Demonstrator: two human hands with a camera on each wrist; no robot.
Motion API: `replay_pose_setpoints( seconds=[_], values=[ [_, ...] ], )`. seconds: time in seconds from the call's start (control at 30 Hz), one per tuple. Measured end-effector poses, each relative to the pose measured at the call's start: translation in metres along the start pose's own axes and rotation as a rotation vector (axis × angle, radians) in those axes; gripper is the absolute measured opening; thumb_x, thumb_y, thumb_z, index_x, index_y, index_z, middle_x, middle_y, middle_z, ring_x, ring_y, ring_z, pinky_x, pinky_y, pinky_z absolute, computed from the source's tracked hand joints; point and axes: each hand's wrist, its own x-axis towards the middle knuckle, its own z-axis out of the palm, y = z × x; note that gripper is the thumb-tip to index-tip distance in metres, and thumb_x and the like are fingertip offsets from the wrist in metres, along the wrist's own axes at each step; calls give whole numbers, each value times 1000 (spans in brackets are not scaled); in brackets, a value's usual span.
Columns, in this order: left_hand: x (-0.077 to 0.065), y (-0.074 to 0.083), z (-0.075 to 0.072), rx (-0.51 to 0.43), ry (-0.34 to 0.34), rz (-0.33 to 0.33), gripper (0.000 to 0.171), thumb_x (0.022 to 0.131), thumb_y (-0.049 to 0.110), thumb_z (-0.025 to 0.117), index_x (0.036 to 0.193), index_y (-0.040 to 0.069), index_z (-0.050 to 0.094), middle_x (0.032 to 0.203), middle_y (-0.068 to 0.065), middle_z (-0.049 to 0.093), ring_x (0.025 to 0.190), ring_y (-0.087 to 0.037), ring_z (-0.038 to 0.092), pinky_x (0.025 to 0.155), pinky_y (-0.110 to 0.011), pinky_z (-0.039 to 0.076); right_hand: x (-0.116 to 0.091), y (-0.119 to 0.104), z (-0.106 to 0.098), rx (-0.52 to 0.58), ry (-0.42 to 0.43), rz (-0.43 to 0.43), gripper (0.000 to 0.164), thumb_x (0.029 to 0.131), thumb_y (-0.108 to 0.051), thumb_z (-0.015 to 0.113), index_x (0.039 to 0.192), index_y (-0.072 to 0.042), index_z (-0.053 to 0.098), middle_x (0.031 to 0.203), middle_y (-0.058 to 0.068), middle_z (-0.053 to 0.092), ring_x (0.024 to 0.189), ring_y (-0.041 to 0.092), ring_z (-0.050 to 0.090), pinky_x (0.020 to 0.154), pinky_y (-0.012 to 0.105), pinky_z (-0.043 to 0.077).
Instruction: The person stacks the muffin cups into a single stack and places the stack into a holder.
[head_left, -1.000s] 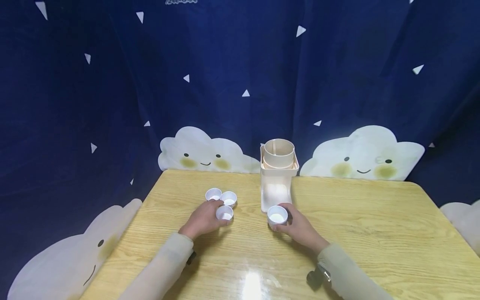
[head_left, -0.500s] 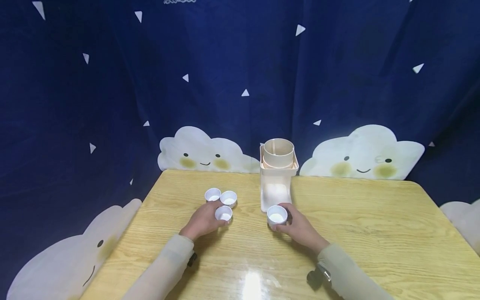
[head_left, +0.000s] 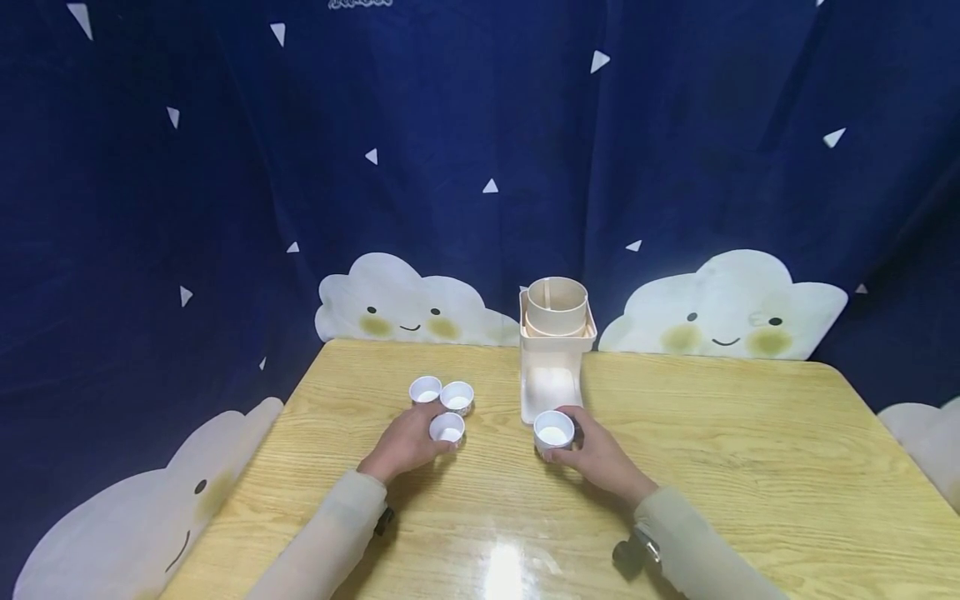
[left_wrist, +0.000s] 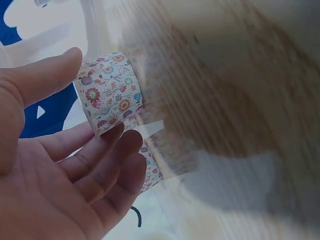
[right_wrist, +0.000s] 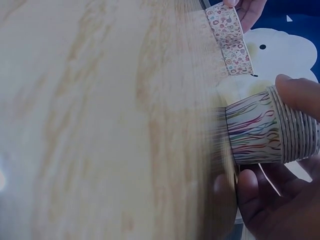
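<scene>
My left hand point(head_left: 405, 442) holds a small white paper cup point(left_wrist: 110, 90) printed with flowers, thumb at its rim and fingers on the opposite side. The cup stands upright, mouth up, left of the table's middle. Just behind it are two more paper cups point(head_left: 426, 387) side by side; one partly shows beyond my fingers in the left wrist view with the same floral print. My right hand point(head_left: 602, 458) grips a stack of paper cups point(right_wrist: 257, 130) printed with coloured wavy lines, their rims nested one over another. This stack stands upright in front of a beige holder point(head_left: 551, 367).
The beige holder carries a round open cylinder point(head_left: 557, 307) on top and stands near the table's back edge. Wooden tabletop point(head_left: 750, 467) stretches away to the right. A dark blue curtain point(head_left: 450, 125) with white triangles and smiling clouds hangs right behind the table.
</scene>
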Motion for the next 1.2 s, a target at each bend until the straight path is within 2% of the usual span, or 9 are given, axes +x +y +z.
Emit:
replay_pose_setpoints(
  seconds=[0.2, 0.53, 0.77, 0.97, 1.2],
  values=[
    [-2, 2, -1, -16, 5, -1, 41, 75, 24, 85, 112, 15, 69, 114, -5, 70, 94, -23, 64, 80, -40, 50, 0, 1, 1, 12, -2, -7, 67, 77, -19, 85, 132, -6, 51, 126, 12, 63, 123, 31, 57, 110, 52, 40],
    [-3, 6, -1, -59, 9, 18, 38, 76, 23, 85, 107, 11, 67, 102, -5, 68, 85, -19, 60, 75, -36, 48, 1, 2, 1, 16, -9, -8, 67, 77, -20, 85, 132, -5, 50, 127, 13, 63, 124, 31, 57, 110, 51, 40],
    [-2, 15, 0, -55, 29, 35, 53, 77, 26, 84, 121, 6, 64, 110, -9, 67, 93, -21, 61, 82, -39, 50, 1, 1, -1, 26, -25, -4, 67, 78, -19, 84, 133, -4, 49, 128, 14, 62, 125, 32, 55, 111, 54, 39],
    [-1, 27, 3, -105, 39, 76, 54, 79, 25, 82, 126, 5, 63, 121, -11, 67, 106, -24, 62, 90, -42, 51, 1, 2, -1, -8, -26, -23, 67, 78, -21, 84, 133, -5, 49, 124, 12, 63, 121, 30, 57, 107, 49, 41],
    [-2, 38, 5, -154, 36, 98, 54, 81, 22, 80, 128, 4, 61, 114, -11, 67, 96, -21, 62, 84, -37, 50, 1, 3, 0, 9, -10, -20, 66, 77, -19, 84, 132, -5, 50, 124, 12, 64, 123, 31, 57, 109, 52, 40]
  ],
)
